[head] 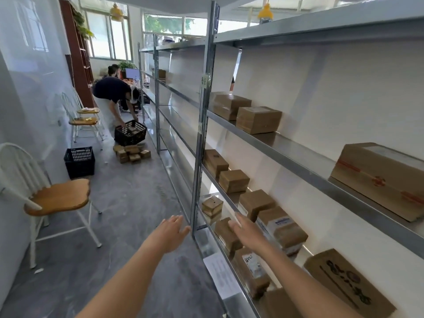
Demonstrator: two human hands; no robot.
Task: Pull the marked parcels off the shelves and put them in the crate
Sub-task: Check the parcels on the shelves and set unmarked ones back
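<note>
At the lower centre of the frame we see our left hand (173,232) stretched forward over the grey floor (128,203), fingers straight and holding nothing, just beside the metal upright of the shelving (202,143). Our right hand (249,232) reaches into the shelf at lower right — its fingers lie flat and relaxed on top of a small brown parcel (226,234), not wrapped round it. More parcels sit along that shelf and the ones above, among them a box with a handwritten label (252,269) near the bottom edge.

Left of centre, an open black crate (79,162) stands on the floor by the wall; we cannot tell what it holds. Farther back, upper centre-left, a bending person (112,95) grips a second black crate (130,133) — tilted, with brown boxes inside. A pile of small boxes (132,153) lies on the floor beside it.
</note>
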